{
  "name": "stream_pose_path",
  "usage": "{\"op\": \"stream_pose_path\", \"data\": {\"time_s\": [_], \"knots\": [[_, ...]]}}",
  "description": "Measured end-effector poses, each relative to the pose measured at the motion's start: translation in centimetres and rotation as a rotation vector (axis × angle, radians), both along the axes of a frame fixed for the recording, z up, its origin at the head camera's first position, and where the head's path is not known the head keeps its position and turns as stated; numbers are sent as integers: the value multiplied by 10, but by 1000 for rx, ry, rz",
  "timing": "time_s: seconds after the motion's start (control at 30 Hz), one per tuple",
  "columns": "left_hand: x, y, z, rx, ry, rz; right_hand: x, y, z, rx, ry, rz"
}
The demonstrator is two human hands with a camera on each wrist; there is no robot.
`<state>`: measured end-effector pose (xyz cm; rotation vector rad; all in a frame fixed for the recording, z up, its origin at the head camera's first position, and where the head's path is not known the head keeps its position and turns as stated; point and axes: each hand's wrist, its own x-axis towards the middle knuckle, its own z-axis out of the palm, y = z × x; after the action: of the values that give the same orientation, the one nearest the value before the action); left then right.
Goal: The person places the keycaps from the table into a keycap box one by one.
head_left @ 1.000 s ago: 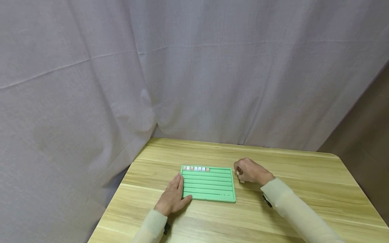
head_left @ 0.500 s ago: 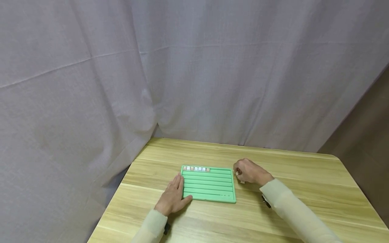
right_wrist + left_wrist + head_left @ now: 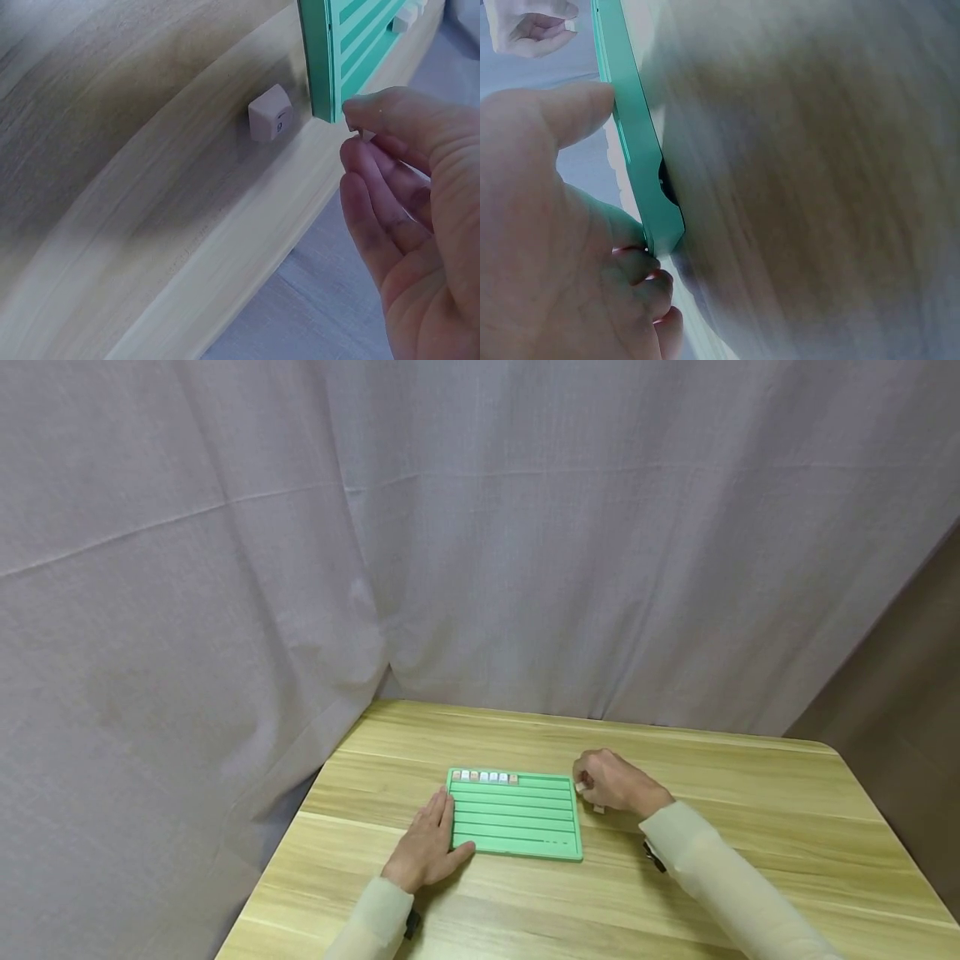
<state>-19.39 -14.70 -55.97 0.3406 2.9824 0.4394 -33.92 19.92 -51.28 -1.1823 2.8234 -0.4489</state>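
A shallow green tray (image 3: 513,816) with ridged rows lies on the table. Along its far row, at the left, several white and tan keycaps (image 3: 483,776) sit side by side. My left hand (image 3: 426,847) rests at the tray's left side, fingers extended along that edge and thumb at the near corner. Just off the tray's right edge, my right hand (image 3: 611,781) pinches a small pale keycap (image 3: 365,134) between thumb and fingertips, which cover most of it. Another keycap (image 3: 271,114) with a dark mark lies on the table below that hand.
The wooden table (image 3: 525,910) extends around the tray on all sides. Grey curtains (image 3: 525,568) hang behind its far edge and along the left, and a brown surface (image 3: 892,735) stands at the right.
My right hand has shifted slightly left, closer to the tray, and the pinched keycap shows more at its fingertips. The left hand, the tray and its row of keycaps hold their places.
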Motion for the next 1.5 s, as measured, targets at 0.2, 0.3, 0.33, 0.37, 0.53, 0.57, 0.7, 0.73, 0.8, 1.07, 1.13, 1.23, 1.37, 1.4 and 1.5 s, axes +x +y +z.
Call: {"op": "stream_pose_path", "data": {"time_s": [0.2, 0.3, 0.33, 0.37, 0.53, 0.57, 0.7, 0.73, 0.8, 1.07, 1.13, 1.23, 1.37, 1.4, 1.5], "knots": [[0, 0, -1, 3, -4, 0, -1, -3, -1, -24, 26, 34], [0, 0, -2, 8, -5, -2, 0, -4, -1, -29, 12, 15], [0, 0, -2, 8, -6, -2, 0, -5, -1, -30, 5, 7], [0, 0, -2, 8, -5, -2, 0, -5, 0, -32, -8, -4], [0, 0, -1, 9, 0, -2, -1, -10, 1, -49, -15, -11], [0, 0, 0, 11, 2, -2, -2, -11, 2, -50, -9, -8], [0, -1, 1, 12, 1, -1, -4, -17, -1, -50, 19, 18], [0, -1, 1, 9, -1, -2, -4, -19, -2, -50, 18, 23], [0, -2, 0, 3, -7, -2, -3, -23, -5, -53, 7, 25], [1, -2, -1, -6, -7, 0, -1, -42, -10, -52, -28, 4], [2, -2, 0, 2, -1, -2, -2, -47, -10, -52, -31, -3], [3, -2, 1, 5, -3, -2, -3, -54, -11, -67, -20, 10], [4, -1, 2, 9, 1, -2, -4, -63, -12, -95, 8, 39], [4, -1, 2, 9, 1, -2, -5, -66, -13, -99, 16, 45], [4, -1, 2, 13, 8, -5, -5, -71, -15, -99, 24, 47]]}}
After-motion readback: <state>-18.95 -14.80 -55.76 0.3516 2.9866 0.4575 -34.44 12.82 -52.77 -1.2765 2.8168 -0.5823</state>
